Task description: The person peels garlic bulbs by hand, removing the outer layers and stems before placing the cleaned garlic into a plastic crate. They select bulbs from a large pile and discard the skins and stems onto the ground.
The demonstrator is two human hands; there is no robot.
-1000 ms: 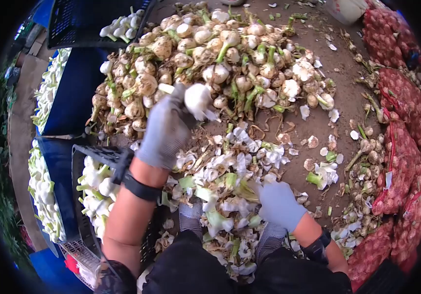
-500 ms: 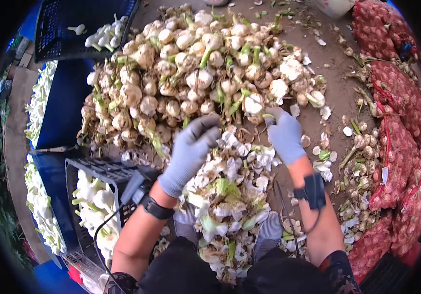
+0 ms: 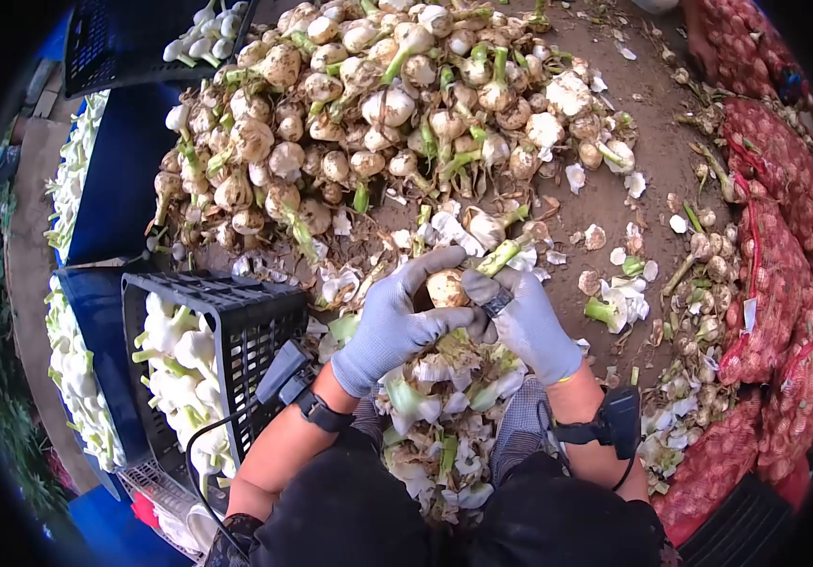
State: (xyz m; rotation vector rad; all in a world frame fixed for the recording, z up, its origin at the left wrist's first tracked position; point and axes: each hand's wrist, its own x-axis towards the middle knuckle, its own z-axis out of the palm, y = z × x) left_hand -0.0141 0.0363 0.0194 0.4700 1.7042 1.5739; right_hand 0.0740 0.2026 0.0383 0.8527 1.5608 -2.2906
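Both hands have come together since the last frame: they were apart near the pile, and now they meet around one bulb [image 3: 446, 288] just below it.

Going left to right from my end of the feed, two blue bins [image 3: 123, 180] sit along the edge, with white garlic [image 3: 80, 180] showing in them. Up top there's a black tray [image 3: 109, 47] with a few clean ones in it, and nearer my camera a black crate [image 3: 269, 359] tilted over, loaded with white bulbs [image 3: 189, 364], green stalks still on. Then comes the big pile [image 3: 350, 123], bulbs with dirt and stems on.

My left hand [image 3: 392, 326], gray glove, has its fingers curled around the bulb from the left. So the bulb is right between my gloves, above the peelings [image 3: 416, 402] heaped between the shoes [image 3: 520, 406]. Its green stem [image 3: 498, 257] pokes up and to the right, past the fingers. My right hand [image 3: 534, 326] is closed on the other side of the same bulb. Something small and dark [image 3: 496, 303] sits at those fingers, can't tell what it is.

Further right, small dirty bulbs [image 3: 704, 274] are scattered on the ground, then red mesh bags [image 3: 775, 255] stacked down the side, packed full. Looks like a bit of another person's arm [image 3: 700, 38] at the top, beside the bags.
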